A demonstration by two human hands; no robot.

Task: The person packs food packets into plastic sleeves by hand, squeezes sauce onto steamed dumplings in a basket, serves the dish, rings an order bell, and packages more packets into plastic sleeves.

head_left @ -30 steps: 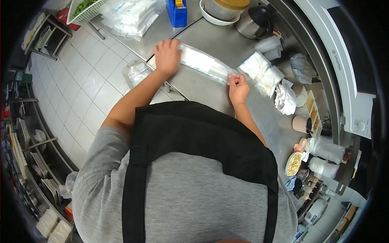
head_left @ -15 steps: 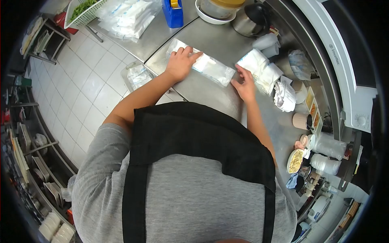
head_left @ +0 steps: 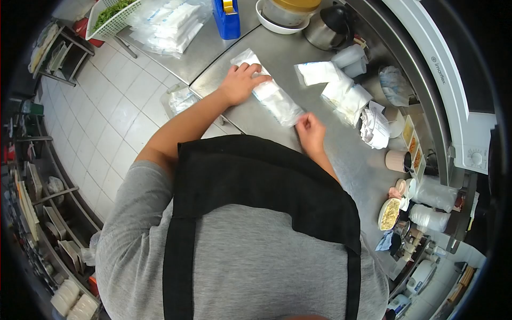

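A long clear plastic bag (head_left: 276, 100) with white contents lies aslant on the steel counter. Across its upper half rests my left hand (head_left: 241, 85), thumb and fingers apart, pressing on the top. My right hand (head_left: 311, 132) is closed at the bag's lower right end, its fingertips pinching the plastic there. Farther right lies a pile of similar white packets (head_left: 344, 96), one of them (head_left: 318, 72) stretched out to the left. A crumpled white cloth or paper bundle (head_left: 375, 128) sits beside that pile.
At the back stand a blue tape dispenser (head_left: 227, 21), a lidded tub in a white bowl (head_left: 285, 24) and a steel jug (head_left: 328, 29). More bagged white packets (head_left: 169, 26) lie at the back left, by a basket of greens (head_left: 109, 18). A pink cup (head_left: 396, 160) is right.
The bag has turned so its right end points nearer me. My right hand has come down and left from the pile and closed on that end. Another packet now extends from the pile.
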